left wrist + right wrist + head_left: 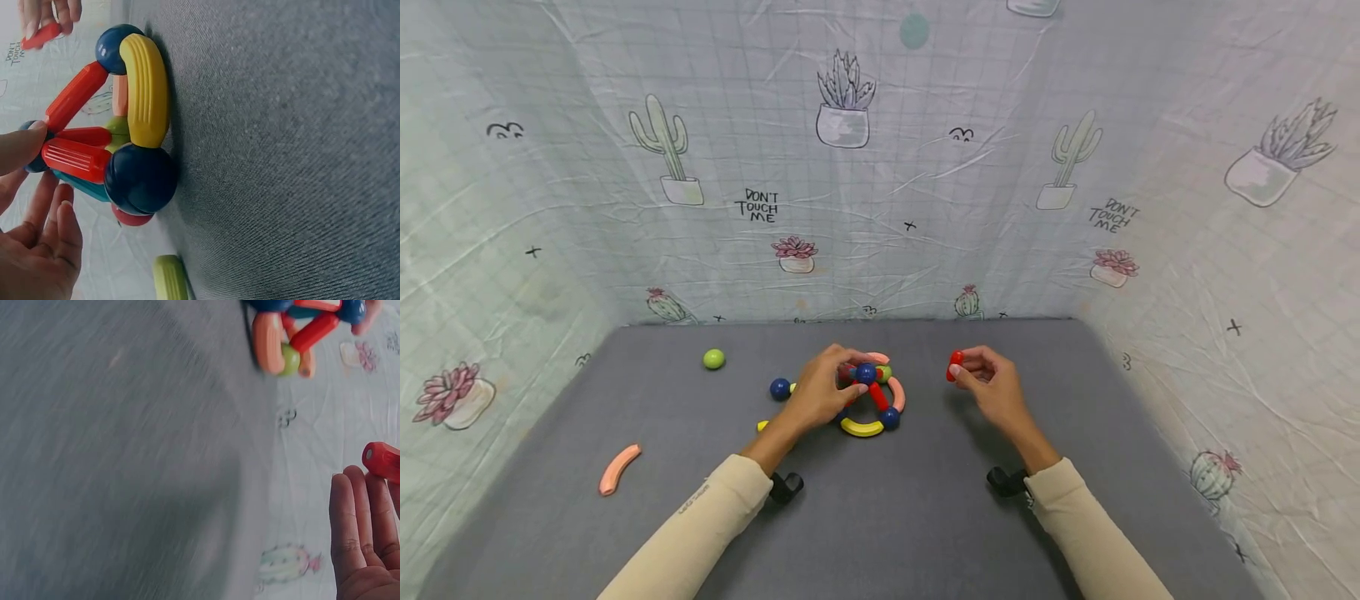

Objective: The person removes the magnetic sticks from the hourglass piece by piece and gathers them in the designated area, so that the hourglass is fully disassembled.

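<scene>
On the far left of the grey felt tabletop (pixel 625 533) lay a loose curved salmon-pink plastic piece (pixel 618 468). Further back sat a lime-green plastic ball (pixel 713 359). A dark blue plastic ball (pixel 780 388) rested just left of our left hand (pixel 823 396).

Near the middle stood the thing we were building: a small dome of ribbed plastic rods and balls (pixel 874 397), with a yellow curved rod (pixel 861 428) along its near edge and red straight rods rising to a dark blue ball at the top (pixel 866 372). Our left hand steadied it, fingertips pinching around that top ball; the left wrist view showed a thumb (pixel 19 147) pressed against it and the other fingers loosely spread.

To the right, apart from the dome and raised above the tabletop, our right hand (pixel 992 387) pinched a short red plastic rod (pixel 954 365) between thumb and fingertips.

We judged the step to be adding another red strut. The next move called for carrying the rod left and meeting one end squarely to a ball while the left hand kept the frame from tipping.
</scene>
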Available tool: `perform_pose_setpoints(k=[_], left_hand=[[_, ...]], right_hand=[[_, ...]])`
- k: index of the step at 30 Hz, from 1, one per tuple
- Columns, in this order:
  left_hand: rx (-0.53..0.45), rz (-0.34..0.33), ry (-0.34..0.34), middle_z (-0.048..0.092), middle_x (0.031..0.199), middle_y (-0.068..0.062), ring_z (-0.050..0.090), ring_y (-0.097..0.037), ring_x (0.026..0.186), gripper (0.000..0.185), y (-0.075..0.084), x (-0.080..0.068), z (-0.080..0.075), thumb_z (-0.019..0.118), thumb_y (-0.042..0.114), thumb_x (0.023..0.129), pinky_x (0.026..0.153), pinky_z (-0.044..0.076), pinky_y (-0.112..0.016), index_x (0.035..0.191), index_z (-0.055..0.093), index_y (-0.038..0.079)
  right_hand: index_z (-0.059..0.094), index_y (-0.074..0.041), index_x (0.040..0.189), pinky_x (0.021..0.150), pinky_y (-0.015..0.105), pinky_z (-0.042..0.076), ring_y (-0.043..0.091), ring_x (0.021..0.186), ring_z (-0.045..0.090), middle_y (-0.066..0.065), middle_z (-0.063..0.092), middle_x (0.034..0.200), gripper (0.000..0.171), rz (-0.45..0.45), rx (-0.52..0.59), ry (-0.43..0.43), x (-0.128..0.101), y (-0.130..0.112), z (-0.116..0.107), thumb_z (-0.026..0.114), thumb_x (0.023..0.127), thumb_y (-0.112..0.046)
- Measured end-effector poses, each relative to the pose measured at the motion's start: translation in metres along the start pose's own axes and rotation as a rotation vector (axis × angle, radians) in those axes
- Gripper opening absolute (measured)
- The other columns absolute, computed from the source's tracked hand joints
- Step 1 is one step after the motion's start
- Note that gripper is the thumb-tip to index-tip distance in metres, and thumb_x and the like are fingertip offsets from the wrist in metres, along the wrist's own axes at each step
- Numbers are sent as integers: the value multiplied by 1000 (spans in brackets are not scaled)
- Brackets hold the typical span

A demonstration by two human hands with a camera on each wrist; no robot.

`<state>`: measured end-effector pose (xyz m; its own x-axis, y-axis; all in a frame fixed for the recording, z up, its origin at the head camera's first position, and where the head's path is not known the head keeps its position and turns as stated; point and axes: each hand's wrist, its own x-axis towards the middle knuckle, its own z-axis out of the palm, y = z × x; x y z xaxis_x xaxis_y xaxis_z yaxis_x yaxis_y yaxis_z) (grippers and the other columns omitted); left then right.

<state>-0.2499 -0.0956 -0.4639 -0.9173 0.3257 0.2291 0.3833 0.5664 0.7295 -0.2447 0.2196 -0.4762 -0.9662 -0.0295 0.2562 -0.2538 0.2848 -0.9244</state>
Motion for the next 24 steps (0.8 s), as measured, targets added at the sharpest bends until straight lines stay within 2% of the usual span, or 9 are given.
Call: perform_pose_setpoints(k=[4,11,18,24], left_hand=[[27,-3,-12,67,119,-5,64,-34,104,41,0,0,0,83,16,94,86,50,-38,133,71,19],[78,21,31,67,108,-3,63,-30,100,40,4,0,8,88,20,89,85,50,-37,126,74,18],[87,58,69,70,108,-1,63,-26,99,41,7,-1,17,90,24,87,85,52,-37,126,76,19],[95,59,84,68,106,0,64,-25,99,41,8,0,21,91,26,86,86,54,-38,123,76,19]], right_hand=[[70,4,120,79,41,65,10,80,72,26,71,105,26,16,-32,20,-4,8,-15,77,98,-9],[72,4,120,73,31,64,4,78,70,27,72,106,29,79,-154,38,-15,21,-47,78,98,-14],[71,7,123,68,25,61,9,76,74,32,75,110,32,170,-242,35,-20,33,-72,79,96,-8],[71,5,125,65,21,58,9,74,74,26,77,106,33,270,-359,35,-20,42,-84,79,96,-9]])
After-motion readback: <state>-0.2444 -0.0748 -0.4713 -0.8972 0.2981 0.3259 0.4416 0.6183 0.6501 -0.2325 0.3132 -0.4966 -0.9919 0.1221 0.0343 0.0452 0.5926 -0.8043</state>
